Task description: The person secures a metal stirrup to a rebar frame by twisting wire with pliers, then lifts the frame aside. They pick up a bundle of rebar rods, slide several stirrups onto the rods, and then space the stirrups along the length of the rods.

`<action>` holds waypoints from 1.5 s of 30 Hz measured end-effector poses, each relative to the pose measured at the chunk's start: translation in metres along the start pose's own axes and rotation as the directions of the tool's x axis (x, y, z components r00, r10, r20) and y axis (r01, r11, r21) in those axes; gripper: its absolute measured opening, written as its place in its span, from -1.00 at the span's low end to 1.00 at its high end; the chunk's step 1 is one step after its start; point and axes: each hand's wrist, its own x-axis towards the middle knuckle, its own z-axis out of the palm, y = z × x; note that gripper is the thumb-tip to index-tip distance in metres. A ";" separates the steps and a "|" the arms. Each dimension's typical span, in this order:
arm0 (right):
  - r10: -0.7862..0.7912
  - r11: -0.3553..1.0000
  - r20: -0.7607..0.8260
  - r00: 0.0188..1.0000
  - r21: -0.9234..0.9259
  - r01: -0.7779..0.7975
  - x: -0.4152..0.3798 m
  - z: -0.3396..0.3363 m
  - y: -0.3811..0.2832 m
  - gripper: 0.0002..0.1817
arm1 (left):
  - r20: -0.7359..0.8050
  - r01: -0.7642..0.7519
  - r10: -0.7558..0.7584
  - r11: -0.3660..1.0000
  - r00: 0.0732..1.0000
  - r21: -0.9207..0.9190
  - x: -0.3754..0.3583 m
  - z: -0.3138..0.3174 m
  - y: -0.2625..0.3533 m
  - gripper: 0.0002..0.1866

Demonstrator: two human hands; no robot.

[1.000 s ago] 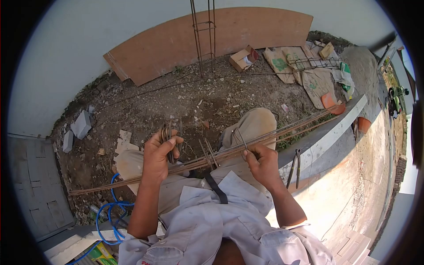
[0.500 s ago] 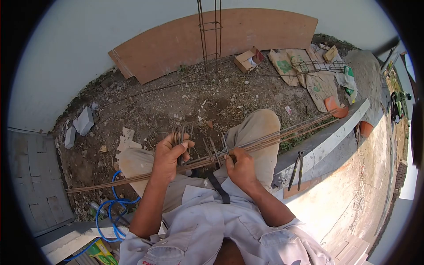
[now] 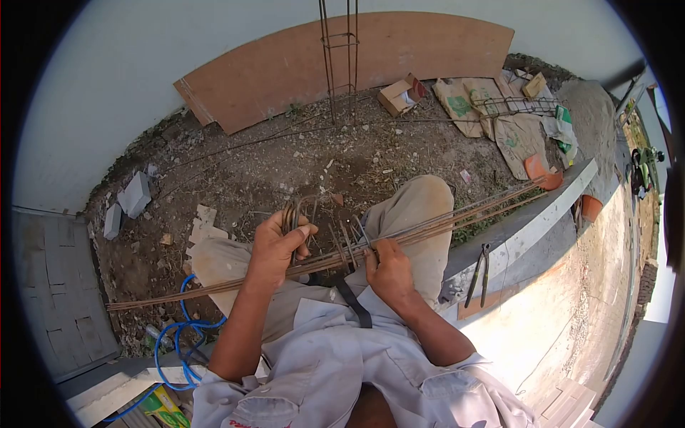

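Several long thin steel rods (image 3: 457, 220) lie in a bundle across my thighs, slanting up to the right. My left hand (image 3: 270, 251) is closed around a bunch of bent steel stirrups (image 3: 291, 216) just above the rods. My right hand (image 3: 389, 272) is closed, with thumb and fingers pinching a stirrup (image 3: 362, 230) that sits around the rods. Left of it, other stirrups (image 3: 338, 239) stand around the same bundle. The lower ends of the stirrups are partly hidden by my hands and the rods.
Pliers with long handles (image 3: 478, 276) lie on the concrete ledge (image 3: 528, 217) at right. A blue hose (image 3: 187, 327) coils at lower left. Upright rebar (image 3: 341, 78) stands before a plywood sheet (image 3: 285, 78). A cardboard box (image 3: 401, 96) and paper sacks (image 3: 514, 139) lie behind.
The stirrup at my right hand has tilted and shifted slightly left at its top. My left hand has barely moved and keeps its bunch of stirrups.
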 end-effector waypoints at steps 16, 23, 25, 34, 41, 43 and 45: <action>-0.022 0.997 -0.006 1.000 -0.079 0.022 0.002 -0.005 -0.002 -0.83 | 0.047 -0.051 0.021 0.429 0.999 0.902 -0.010 -0.026 0.018 -0.65; -0.014 0.997 -0.022 1.000 -0.080 0.013 0.001 -0.008 0.000 -0.80 | 0.059 -0.015 -0.097 0.404 0.994 0.915 0.002 -0.035 -0.005 -0.60; -0.014 0.996 -0.026 1.000 -0.087 0.012 0.001 -0.008 -0.001 -0.80 | 0.091 -0.051 -0.096 0.359 0.991 0.932 0.004 -0.037 -0.011 -0.61; -0.064 0.996 -0.024 0.998 -0.066 0.062 0.003 -0.008 0.006 -0.81 | 0.097 -0.079 -0.015 0.466 0.995 0.881 0.000 -0.039 -0.017 -0.67; -0.075 0.995 -0.021 0.997 -0.073 0.074 0.001 -0.008 0.006 -0.82 | -0.027 -0.006 0.080 0.387 0.996 0.922 0.016 -0.044 0.011 -0.65; -0.071 0.995 -0.021 0.997 -0.072 0.070 0.002 -0.006 0.006 -0.82 | -0.008 -0.022 0.080 0.364 0.997 0.931 0.021 -0.047 0.014 -0.64; -0.080 0.995 -0.030 0.996 -0.069 0.077 0.002 -0.005 0.005 -0.82 | -0.011 -0.020 0.089 0.348 0.996 0.937 0.022 -0.048 0.012 -0.64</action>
